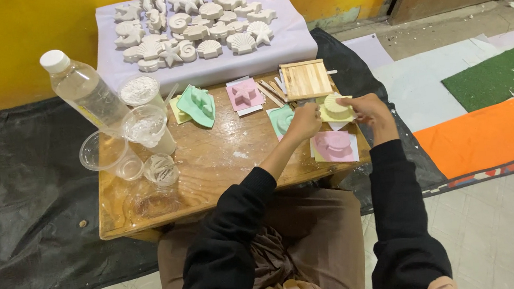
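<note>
— Between both hands, near the table's right edge: pale yellow mould (335,107) with whitish cast inside, resting on table (220,161).
— Grip?
— Left hand (306,120) pinching left rim; right hand (366,109) closed on right rim.
— Feel?
— Probably light, soft and bendy; cast likely brittle. Best taken by rim edges, never by filled middle.
— Around it?
— Pink mould (335,144) just below, teal mould (280,120) touching left hand, stick tray (306,79) above. Farther left, cups (146,126), water bottle (84,88). Beyond, finished shell casts (195,22) on white cloth.
</note>
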